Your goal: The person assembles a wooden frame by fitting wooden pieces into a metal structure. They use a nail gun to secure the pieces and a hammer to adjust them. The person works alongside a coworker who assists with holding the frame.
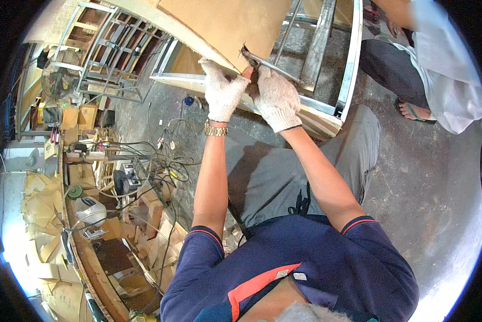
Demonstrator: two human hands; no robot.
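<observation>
My left hand, in a white knit glove with a wristwatch at the cuff, grips the near corner of a tan wooden board. Its thumb, with a bare tip, lies along the board's edge. Close beside it, my right hand, also gloved, is closed round what looks like a hammer with a dark head and a metal shaft. The head lies at the board's edge; the right fingers are partly hidden. Beneath the board stands a wood-and-metal frame with long bars across its opening.
At the right, another person in dark trousers and sandals stands beside the frame. Tangled cables run over the floor at left. A cluttered wooden bench holds scraps and tools. Metal frames lean at the back left.
</observation>
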